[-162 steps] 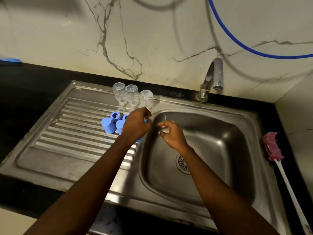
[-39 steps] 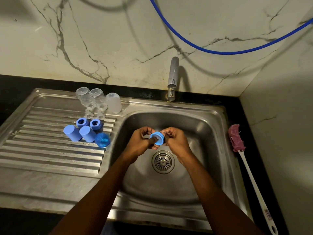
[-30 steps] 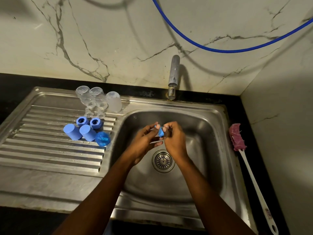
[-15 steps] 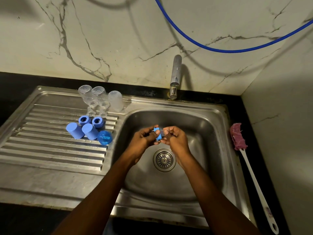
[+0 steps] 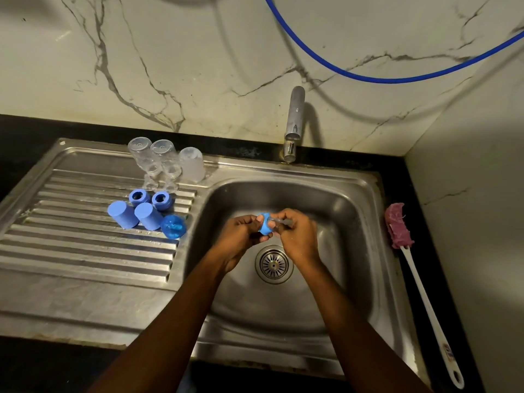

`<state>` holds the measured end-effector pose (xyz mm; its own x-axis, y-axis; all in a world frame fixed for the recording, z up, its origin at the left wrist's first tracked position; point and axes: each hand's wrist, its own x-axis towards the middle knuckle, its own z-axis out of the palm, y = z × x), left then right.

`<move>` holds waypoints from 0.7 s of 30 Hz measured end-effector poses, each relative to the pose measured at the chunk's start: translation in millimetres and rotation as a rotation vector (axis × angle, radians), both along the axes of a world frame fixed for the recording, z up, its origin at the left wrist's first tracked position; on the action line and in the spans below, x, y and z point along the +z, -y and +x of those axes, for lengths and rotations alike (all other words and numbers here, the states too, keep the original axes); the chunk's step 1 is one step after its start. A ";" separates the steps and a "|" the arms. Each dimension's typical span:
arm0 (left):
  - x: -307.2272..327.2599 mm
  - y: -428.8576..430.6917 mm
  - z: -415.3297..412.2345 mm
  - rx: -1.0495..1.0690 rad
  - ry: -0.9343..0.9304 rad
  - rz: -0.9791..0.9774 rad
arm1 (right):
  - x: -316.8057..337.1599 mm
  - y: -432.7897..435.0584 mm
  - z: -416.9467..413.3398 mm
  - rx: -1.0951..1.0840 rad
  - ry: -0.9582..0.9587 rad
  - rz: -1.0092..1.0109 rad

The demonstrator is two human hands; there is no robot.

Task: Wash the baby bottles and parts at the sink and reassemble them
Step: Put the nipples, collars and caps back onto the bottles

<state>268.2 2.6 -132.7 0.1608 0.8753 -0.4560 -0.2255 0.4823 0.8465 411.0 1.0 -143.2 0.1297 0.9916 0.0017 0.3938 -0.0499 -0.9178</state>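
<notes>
both hands meet over the stainless steel sink basin (image 5: 350,228), just behind the round perforated steel drain (image 5: 273,264). left hand (image 5: 239,240), on the drain's left side, has thumb + fingers curled round a small blue plastic screw ring (image 5: 263,227); narrow, tight grip, ring held side-on. right hand (image 5: 299,239), on the drain's right side, pinches a clear soft silicone teat (image 5: 280,221) btwn thumb & fingertips, its end against the ring; can't tell if it's seated in the ring. well left of the drain, on the ribbed steel draining board (image 5: 85,251), sit the other parts: a translucent blue domed cover (image 5: 173,226) nearest the drain, then 2 solid blue plastic caps (image 5: 148,216) lying tilted side by side, & just behind those 2 more blue rings w/ centre holes (image 5: 161,199). further back-left of the drain, 2 clear plastic bottles (image 5: 167,160) stand upside down, touching, w/ a frosted white bottle (image 5: 192,165) also inverted just beside them on the drain side. straight behind the drain a grey metal tap (image 5: 294,120) rises at the marble-look wall (image 5: 198,66), spout pointing at the basin; a blue hose (image 5: 368,78) loops across the wall above it. right of the drain, on the black stone counter (image 5: 397,177) past the sink rim, lies a bottle brush w/ pink sponge head & long white handle (image 5: 424,302), head towards the wall.
</notes>
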 end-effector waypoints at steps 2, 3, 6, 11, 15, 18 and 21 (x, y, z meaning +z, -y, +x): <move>-1.3 1.9 3.2 0.020 0.010 -0.005 | 1.4 0.5 0.0 -0.032 -0.132 -0.047; -1.7 3.0 4.6 0.032 0.014 0.003 | 2.3 0.2 -0.3 -0.057 -0.215 -0.079; -3.8 4.4 6.6 0.078 0.004 0.033 | 6.5 -0.5 -1.0 -0.101 -0.392 -0.151; -3.1 3.3 8.1 0.055 -0.047 0.057 | 5.5 1.8 -3.5 -0.162 -0.421 -0.172; 2.8 -4.9 7.8 0.085 -0.125 -0.033 | 4.9 -0.7 -4.2 -0.021 0.015 0.049; 5.5 -12.8 3.8 0.095 -0.244 -0.097 | 4.7 -1.6 -4.9 0.127 0.200 0.170; 6.0 -17.0 -2.4 0.001 -0.284 -0.196 | 0.4 0.1 -2.1 0.189 0.273 0.191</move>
